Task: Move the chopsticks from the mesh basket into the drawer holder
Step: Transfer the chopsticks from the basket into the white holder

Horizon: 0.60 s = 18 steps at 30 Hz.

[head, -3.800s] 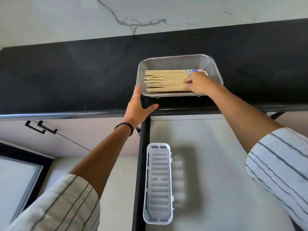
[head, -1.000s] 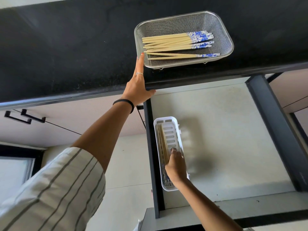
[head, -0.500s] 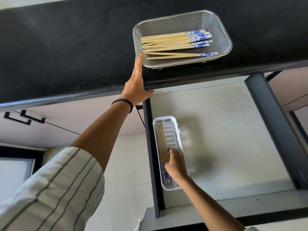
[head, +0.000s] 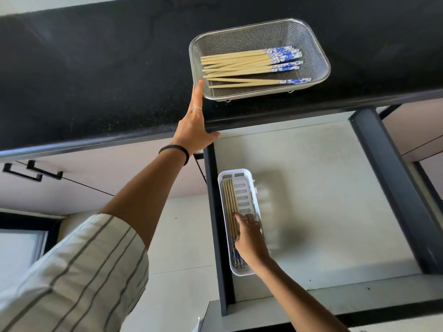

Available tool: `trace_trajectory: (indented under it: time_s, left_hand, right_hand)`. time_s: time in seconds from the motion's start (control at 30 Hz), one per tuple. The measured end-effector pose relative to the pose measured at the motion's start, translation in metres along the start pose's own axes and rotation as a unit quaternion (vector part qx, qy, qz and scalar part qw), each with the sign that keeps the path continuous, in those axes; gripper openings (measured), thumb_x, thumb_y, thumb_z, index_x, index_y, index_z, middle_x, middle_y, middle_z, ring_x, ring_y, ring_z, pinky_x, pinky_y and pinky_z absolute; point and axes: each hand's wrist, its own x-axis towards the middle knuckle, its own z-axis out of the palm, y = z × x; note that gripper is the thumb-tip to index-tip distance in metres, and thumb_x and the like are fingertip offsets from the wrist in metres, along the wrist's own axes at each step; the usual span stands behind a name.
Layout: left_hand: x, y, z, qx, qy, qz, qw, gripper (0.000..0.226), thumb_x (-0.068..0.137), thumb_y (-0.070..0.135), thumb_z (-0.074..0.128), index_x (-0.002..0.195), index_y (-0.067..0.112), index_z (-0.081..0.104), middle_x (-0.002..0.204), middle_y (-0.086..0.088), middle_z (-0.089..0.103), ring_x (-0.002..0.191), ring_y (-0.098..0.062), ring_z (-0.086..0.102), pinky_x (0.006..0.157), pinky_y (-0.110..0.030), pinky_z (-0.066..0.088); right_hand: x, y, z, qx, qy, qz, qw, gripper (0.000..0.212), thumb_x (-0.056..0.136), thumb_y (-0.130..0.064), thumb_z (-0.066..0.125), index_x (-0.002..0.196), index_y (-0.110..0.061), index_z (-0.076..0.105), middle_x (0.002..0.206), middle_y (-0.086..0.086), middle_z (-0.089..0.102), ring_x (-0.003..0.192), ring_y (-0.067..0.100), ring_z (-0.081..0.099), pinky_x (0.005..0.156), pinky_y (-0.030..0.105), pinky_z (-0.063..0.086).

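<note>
Left hand (head: 195, 130), fingers straight, steadies the mesh basket (head: 318, 53); right hand (head: 250, 238), fingers relaxed, settles chopsticks (head: 230, 207) in the drawer holder (head: 251, 188).

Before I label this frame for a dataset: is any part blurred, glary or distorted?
Head view: sharp overall; soft smear right of the white holder by the right hand; wide-angle bending of the counter edge; no strong glare on the mesh basket.

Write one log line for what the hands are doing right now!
left hand: open, touching basket | right hand: on chopsticks in holder | more chopsticks left in basket
</note>
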Motion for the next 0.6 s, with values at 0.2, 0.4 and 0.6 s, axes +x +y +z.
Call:
trace_trajectory:
  time_s: [0.2,0.4,0.6]
  left_hand:
    - [0.0005,0.0003,0.0001,0.004,0.0,-0.001,1.0,0.123,0.072,0.005,0.079,0.152,0.027,-0.012,0.159,-0.006,0.021,0.126,-0.029,0.052,0.097,-0.03,0.047]
    - [0.0002,-0.0005,0.0003,0.01,-0.001,-0.006,1.0,0.123,0.073,0.006,0.079,0.152,0.028,-0.012,0.16,-0.006,0.018,0.125,-0.029,0.053,0.098,-0.03,0.047]
    - [0.0001,0.0023,-0.0008,0.01,-0.005,-0.008,1.0,0.122,0.074,0.006,0.079,0.152,0.027,-0.013,0.159,-0.007,0.02,0.126,-0.029,0.052,0.1,-0.034,0.046]
  right_hand:
    - [-0.0057,0.0053,-0.0012,-0.155,-0.047,-0.122,0.979,0.051,0.08,0.009,0.045,0.127,-0.01,0.055,0.159,-0.001,0.015,0.142,0.028,0.025,0.11,0.039,0.036]
    - [-0.0086,0.006,-0.0032,-0.174,-0.076,-0.13,0.973,0.045,0.082,0.007,0.045,0.125,-0.005,0.055,0.161,0.0,0.007,0.146,0.023,0.017,0.112,0.041,0.033]
    - [-0.0069,0.0044,-0.0006,-0.118,-0.071,-0.129,0.982,0.07,0.081,0.009,0.041,0.146,-0.015,0.029,0.161,-0.002,0.007,0.144,0.023,0.02,0.115,0.037,0.029]
